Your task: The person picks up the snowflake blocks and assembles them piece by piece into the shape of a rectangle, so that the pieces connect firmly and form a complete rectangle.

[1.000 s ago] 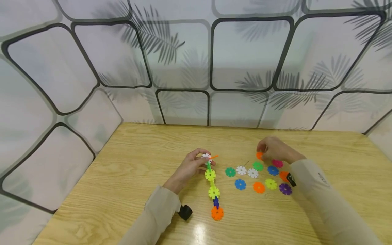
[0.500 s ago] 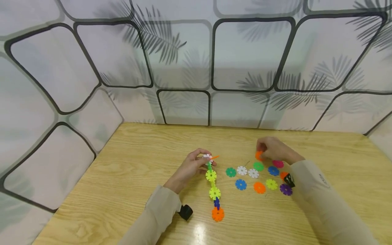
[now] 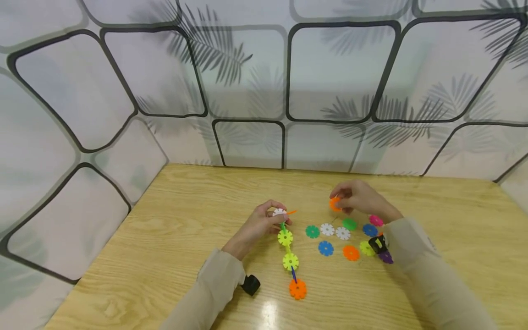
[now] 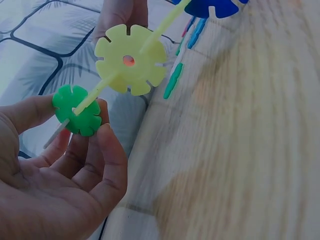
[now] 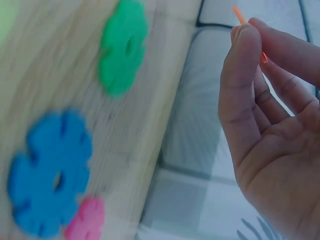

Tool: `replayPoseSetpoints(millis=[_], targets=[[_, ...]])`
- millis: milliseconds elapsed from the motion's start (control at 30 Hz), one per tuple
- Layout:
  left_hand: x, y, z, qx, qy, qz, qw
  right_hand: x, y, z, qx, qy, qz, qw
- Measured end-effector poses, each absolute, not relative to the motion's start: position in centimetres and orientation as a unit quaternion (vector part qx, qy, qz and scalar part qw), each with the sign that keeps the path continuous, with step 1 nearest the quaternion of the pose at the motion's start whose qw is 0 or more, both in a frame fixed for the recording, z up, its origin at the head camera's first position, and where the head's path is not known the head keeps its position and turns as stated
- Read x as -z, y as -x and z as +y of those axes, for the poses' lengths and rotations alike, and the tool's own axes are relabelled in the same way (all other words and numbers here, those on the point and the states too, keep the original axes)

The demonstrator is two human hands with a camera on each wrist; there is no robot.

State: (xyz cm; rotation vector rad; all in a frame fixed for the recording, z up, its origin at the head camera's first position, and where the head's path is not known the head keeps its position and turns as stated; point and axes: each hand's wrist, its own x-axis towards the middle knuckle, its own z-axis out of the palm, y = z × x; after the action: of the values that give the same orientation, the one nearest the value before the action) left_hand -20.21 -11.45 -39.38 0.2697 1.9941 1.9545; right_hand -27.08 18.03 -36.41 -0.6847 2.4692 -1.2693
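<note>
My left hand (image 3: 256,225) grips one end of a chain of slotted plastic discs, near a white disc (image 3: 279,212). In the left wrist view the thumb and fingers lie around a green disc (image 4: 77,110), joined to a yellow disc (image 4: 131,60) and, farther along, a dark blue disc (image 4: 216,6). The chain runs toward the person and ends in an orange disc (image 3: 298,289). A thin orange piece (image 3: 291,212) juts from the held end. Between thumb and fingertips, my right hand (image 3: 360,199) pinches another orange disc (image 3: 335,204), seen edge-on in the right wrist view.
Several loose discs lie right of the chain on the wooden table (image 3: 198,192), among them a blue disc (image 3: 326,248), a green disc (image 3: 349,224) and a pink disc (image 3: 376,220). A patterned backdrop (image 3: 247,142) stands behind the table.
My right hand has lifted the orange disc and moved left with it, toward the left hand. The left hand keeps its hold; the chain's near end has shifted slightly right.
</note>
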Motion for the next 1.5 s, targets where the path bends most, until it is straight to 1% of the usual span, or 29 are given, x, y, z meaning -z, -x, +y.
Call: replayPoseSetpoints(millis=[367, 900, 1133, 1500], targets=[[39.3, 20.2, -11.3, -0.681, -0.101, 0.705, 0.168, 36.1, 26.1, 16.1, 0.522, 0.203, 0.811, 0.167], [39.3, 20.2, -11.3, -0.677, -0.102, 0.708, 0.173, 36.5, 25.5, 14.5, 0.547, 0.220, 0.790, 0.167], [39.7, 20.1, -11.2, -0.675, -0.103, 0.707, 0.182, 37.0, 25.1, 13.8, 0.566, 0.222, 0.773, 0.181], [39.6, 20.3, -11.3, -0.680, -0.115, 0.698, 0.192, 37.1, 24.6, 12.6, 0.564, 0.220, 0.773, 0.188]])
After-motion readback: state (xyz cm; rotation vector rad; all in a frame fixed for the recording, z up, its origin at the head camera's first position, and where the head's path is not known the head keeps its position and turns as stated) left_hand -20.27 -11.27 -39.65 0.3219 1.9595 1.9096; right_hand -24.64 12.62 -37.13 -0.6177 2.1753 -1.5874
